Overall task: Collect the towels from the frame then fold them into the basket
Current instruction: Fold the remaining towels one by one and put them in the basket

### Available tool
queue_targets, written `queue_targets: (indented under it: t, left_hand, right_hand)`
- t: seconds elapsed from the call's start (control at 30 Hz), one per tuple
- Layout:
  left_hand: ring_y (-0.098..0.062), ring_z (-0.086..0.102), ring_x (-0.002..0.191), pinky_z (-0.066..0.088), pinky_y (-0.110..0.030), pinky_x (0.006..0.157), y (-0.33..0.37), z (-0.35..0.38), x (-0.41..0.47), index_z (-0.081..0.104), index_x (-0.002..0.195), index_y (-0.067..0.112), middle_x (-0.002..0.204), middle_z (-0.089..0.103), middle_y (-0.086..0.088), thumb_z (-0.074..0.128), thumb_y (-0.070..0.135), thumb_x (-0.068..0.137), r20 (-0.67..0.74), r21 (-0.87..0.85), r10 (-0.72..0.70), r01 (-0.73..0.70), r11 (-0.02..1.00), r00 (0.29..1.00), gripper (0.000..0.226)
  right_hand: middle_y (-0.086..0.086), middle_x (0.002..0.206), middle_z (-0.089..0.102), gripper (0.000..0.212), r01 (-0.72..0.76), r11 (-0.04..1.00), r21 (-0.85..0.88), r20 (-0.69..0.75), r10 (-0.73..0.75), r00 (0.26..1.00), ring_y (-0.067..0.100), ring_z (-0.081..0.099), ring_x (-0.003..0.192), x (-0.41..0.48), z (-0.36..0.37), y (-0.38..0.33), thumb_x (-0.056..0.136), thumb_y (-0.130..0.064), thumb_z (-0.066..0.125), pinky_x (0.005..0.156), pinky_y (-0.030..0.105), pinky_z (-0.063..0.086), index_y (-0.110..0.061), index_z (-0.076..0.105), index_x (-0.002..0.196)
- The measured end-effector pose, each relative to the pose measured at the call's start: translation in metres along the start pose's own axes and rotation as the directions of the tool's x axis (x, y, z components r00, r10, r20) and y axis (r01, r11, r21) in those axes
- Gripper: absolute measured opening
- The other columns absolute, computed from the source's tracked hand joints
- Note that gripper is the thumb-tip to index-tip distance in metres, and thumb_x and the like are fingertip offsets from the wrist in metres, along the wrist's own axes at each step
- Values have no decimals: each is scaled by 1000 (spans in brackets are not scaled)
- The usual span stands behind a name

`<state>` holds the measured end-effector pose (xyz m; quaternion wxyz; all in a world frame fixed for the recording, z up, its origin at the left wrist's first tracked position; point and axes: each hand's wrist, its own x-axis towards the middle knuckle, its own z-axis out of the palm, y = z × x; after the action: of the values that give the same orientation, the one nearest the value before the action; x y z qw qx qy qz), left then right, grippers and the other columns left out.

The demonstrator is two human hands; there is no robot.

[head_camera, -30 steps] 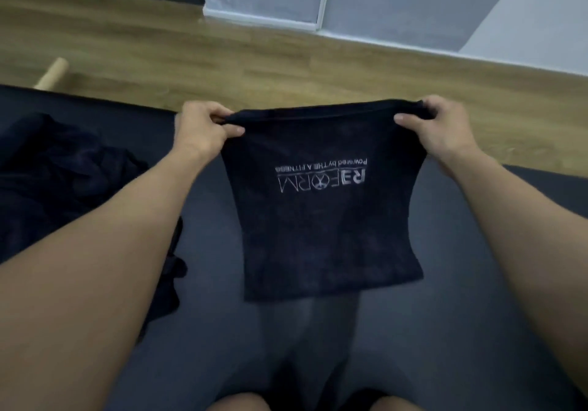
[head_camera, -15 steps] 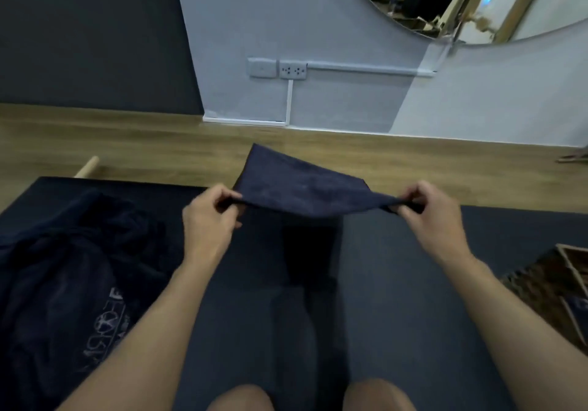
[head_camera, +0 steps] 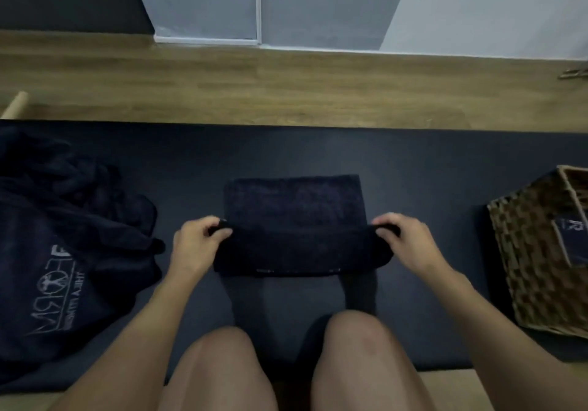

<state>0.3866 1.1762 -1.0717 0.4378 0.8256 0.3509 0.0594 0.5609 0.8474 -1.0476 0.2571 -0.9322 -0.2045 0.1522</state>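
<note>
A dark navy towel (head_camera: 294, 206) lies on the black mat (head_camera: 413, 162) in front of my knees, its near part lifted and doubled over. My left hand (head_camera: 195, 245) pinches the towel's left edge and my right hand (head_camera: 405, 242) pinches its right edge. A woven wicker basket (head_camera: 537, 251) stands at the right edge of the mat, with a folded dark towel (head_camera: 572, 238) inside. A heap of dark towels (head_camera: 60, 245) with a white logo lies on the mat to the left.
Wooden floor (head_camera: 286, 89) runs beyond the mat up to a grey wall with a skirting board. A pale wooden pole end (head_camera: 14, 108) shows at far left. My bare knees (head_camera: 286, 363) fill the bottom of the view.
The towel, held up by its top corners a second ago, now lies on the mat, its near part lifted and doubled over. Both hands came down and closer to me. The view tilted down.
</note>
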Motion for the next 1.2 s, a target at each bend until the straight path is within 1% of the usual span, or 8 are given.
queue_targets:
  t: [0.3, 0.5, 0.67, 0.77, 0.83, 0.93, 1.1, 1.2]
  left_hand:
    - [-13, 56, 94, 40, -21, 81, 14, 40, 126, 71, 109, 12, 103, 65, 1, 73, 26, 87, -130, -78, -264, 256, 964, 956, 25]
    - [-22, 58, 113, 40, -26, 86, -11, 59, 152, 60, 118, 13, 118, 63, -5, 79, 28, 81, -94, 59, -336, 342, 938, 937, 44]
    - [-25, 64, 101, 44, -27, 75, -11, 57, 165, 68, 98, 10, 101, 67, -5, 79, 31, 81, 2, 85, -396, 394, 915, 918, 29]
    - [-18, 62, 98, 45, -23, 83, 12, 51, 180, 70, 104, 15, 101, 65, 0, 78, 27, 82, -64, -26, -270, 269, 963, 961, 26]
    - [-17, 63, 103, 47, -32, 97, 35, 47, 191, 69, 108, 26, 103, 66, 6, 71, 32, 86, -173, -105, -140, 123, 987, 975, 23]
    - [-22, 59, 110, 44, -47, 102, 48, 55, 184, 62, 118, 32, 117, 62, 0, 65, 34, 87, -234, -73, -71, 55, 996, 970, 31]
    - [-32, 53, 119, 44, -37, 100, 17, 93, 91, 47, 132, 16, 133, 54, -8, 74, 40, 81, -71, -107, -473, 465, 879, 878, 63]
    - [-30, 58, 113, 48, -36, 92, 5, 99, 48, 59, 111, 19, 115, 63, -2, 71, 46, 83, 69, 43, -516, 514, 857, 854, 41]
  right_hand:
    - [-7, 104, 64, 20, -155, 976, 153, -94, 171, 981, 6, 56, 104, 140, 18, -10, 90, -15, 69, 69, -12, 23, -15, 68, 110]
    - [5, 132, 52, 52, -298, 946, 127, 39, 296, 955, 21, 52, 120, 172, 60, 5, 86, -27, 74, 98, 23, 36, -17, 54, 132]
    - [10, 126, 45, 33, -314, 948, 48, 43, 313, 949, 26, 54, 112, 181, 65, 9, 85, -33, 74, 97, 31, 44, -17, 63, 112]
    - [7, 107, 56, 22, -338, 934, 118, 29, 337, 941, 22, 57, 94, 171, 63, 9, 85, -31, 74, 76, 27, 45, -17, 59, 93]
    - [2, 93, 58, 25, -446, 836, 320, 80, 445, 892, 19, 55, 86, 152, 64, 6, 85, -27, 74, 64, 28, 44, -17, 54, 95]
    - [2, 106, 57, 26, -639, 584, 500, 294, 580, 760, 18, 53, 98, 114, 73, 2, 86, -18, 72, 63, 31, 46, -20, 52, 103]
    - [3, 105, 60, 24, -764, 475, 435, 545, 537, 644, 19, 57, 98, 56, 92, -10, 86, -14, 72, 66, 34, 52, -21, 49, 83]
    - [1, 95, 68, 19, -785, 559, 268, 709, 438, 553, 16, 63, 83, 18, 106, -23, 87, -18, 72, 63, 30, 53, -15, 62, 102]
